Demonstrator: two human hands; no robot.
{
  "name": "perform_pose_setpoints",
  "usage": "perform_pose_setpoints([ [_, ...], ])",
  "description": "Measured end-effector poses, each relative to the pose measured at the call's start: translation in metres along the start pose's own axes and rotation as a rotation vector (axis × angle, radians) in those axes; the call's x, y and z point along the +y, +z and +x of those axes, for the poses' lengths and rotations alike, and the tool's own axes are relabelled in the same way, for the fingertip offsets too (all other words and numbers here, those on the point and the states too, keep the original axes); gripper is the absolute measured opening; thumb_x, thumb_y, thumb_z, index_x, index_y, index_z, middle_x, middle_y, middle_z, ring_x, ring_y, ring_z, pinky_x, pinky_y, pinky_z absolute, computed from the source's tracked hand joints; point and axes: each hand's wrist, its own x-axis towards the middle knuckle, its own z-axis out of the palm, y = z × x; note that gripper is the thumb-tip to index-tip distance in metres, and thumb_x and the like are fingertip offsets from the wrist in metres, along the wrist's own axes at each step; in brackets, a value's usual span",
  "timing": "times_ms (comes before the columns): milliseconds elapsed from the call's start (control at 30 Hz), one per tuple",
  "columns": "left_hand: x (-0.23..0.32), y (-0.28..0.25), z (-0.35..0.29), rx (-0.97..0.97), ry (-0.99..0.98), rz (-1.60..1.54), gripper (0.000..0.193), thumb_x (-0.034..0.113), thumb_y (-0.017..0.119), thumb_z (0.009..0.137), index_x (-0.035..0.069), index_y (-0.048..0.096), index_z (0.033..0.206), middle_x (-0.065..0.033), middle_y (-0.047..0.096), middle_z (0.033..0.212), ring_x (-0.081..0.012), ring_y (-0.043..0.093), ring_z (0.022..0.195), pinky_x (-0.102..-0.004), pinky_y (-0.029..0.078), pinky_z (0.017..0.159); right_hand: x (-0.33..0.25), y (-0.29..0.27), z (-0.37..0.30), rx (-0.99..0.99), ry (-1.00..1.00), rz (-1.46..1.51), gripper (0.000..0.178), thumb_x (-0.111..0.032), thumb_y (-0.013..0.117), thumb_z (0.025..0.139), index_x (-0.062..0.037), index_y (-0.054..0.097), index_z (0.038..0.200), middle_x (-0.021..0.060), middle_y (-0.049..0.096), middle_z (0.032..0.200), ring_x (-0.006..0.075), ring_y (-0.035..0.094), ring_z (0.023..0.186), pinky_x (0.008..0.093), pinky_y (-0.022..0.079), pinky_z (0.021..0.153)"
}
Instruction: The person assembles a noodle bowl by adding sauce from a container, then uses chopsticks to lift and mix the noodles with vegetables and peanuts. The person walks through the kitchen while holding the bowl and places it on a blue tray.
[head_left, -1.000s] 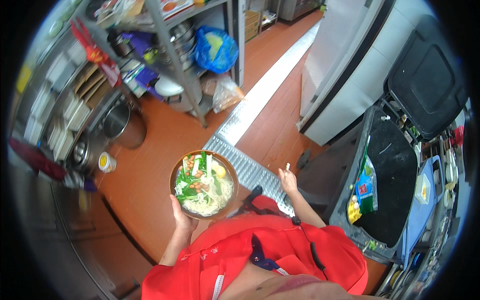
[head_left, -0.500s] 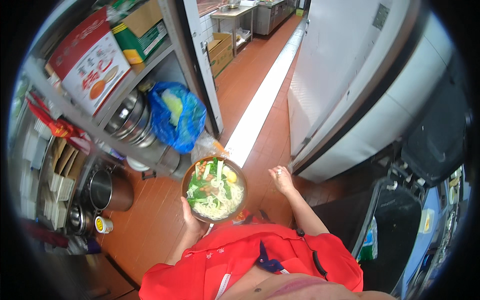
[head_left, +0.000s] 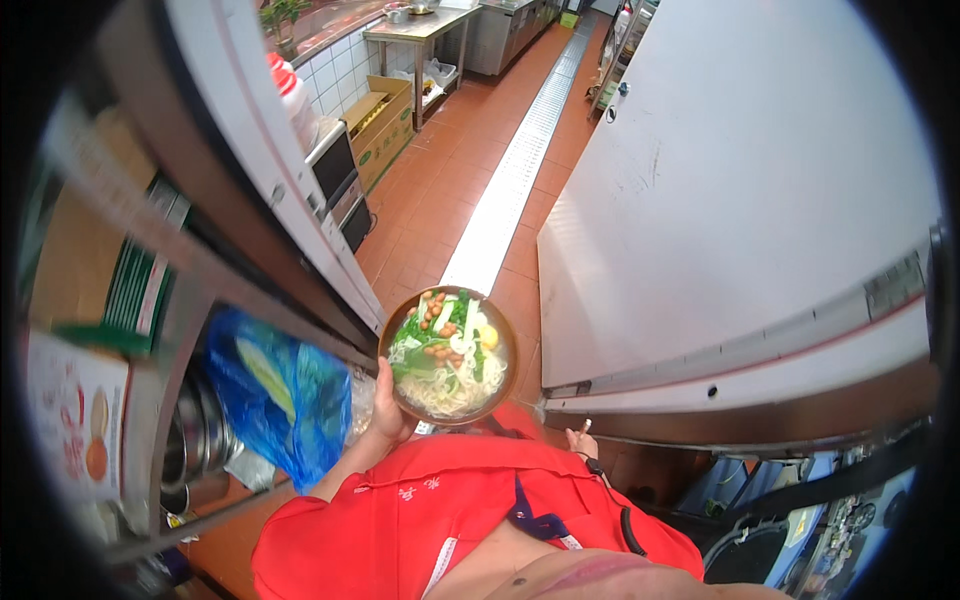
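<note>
In the head view, the left hand point(head_left: 392, 410) holds 1 brown bowl point(head_left: 513, 365) at its near left side, just ahead of the red garment point(head_left: 400, 540); its thumb lies against the bowl's outside, while the other fingers are hidden beneath, so their spacing cannot be told; inside are pale noodles point(head_left: 445, 393), leafy greens point(head_left: 412, 353), brown nuts or beans in 2 clusters and 1 yellow round piece point(head_left: 488, 337); the right hand point(head_left: 580, 442), low and apart from the bowl, has its fingers closed on 1 small white object point(head_left: 586, 426), too small to identify; a blue plastic bag point(head_left: 325, 420) hangs left of the left hand; a white door point(head_left: 740, 190) stands to the right.
</note>
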Motion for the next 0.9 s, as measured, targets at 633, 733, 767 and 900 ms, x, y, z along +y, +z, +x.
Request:
perform_pose_setpoints([
  [633,0.217,0.070,0.953,0.061,0.179,-0.080,0.071,0.056,0.027,0.088,0.000,0.028,0.131,-0.0167,0.038,0.130,-0.0303,0.040,0.119,-0.0418,0.035,0.098,-0.605,-0.330,1.025,0.277,-0.705,0.122,0.031,-0.026,0.053,0.085,0.0028,0.053,0.073,0.0195,0.057,0.070,0.0354,0.054,0.065,0.0417,0.041,0.059],
  [733,0.286,0.040,1.109,0.045,0.137,-0.043,0.069,0.056,0.027,0.089,0.000,0.028,0.131,-0.0166,0.038,0.130,-0.0296,0.040,0.118,-0.0409,0.035,0.098,-0.702,-0.331,1.173,0.212,-0.691,0.358,0.036,-0.031,0.049,0.087,0.0001,0.052,0.068,0.0183,0.054,0.065,0.0345,0.054,0.064,0.0421,0.042,0.060],
  [767,0.307,0.035,1.159,0.159,0.151,-0.011,0.067,0.054,0.027,0.089,0.000,0.029,0.130,-0.0164,0.038,0.130,-0.0283,0.041,0.118,-0.0394,0.034,0.099,-0.721,-0.321,1.209,0.185,-0.520,0.303,0.037,-0.032,0.048,0.088,-0.0002,0.052,0.070,0.0182,0.054,0.064,0.0348,0.055,0.063,0.0423,0.042,0.058],
  [900,0.407,0.032,1.371,0.071,0.056,-0.028,0.063,0.051,0.028,0.091,0.000,0.032,0.128,-0.0154,0.041,0.128,-0.0263,0.042,0.116,-0.0377,0.034,0.098,-0.750,-0.300,1.330,0.008,-0.186,0.127,0.040,-0.037,0.046,0.087,0.0015,0.058,0.083,0.0253,0.059,0.072,0.0395,0.058,0.071,0.0465,0.044,0.062],
])
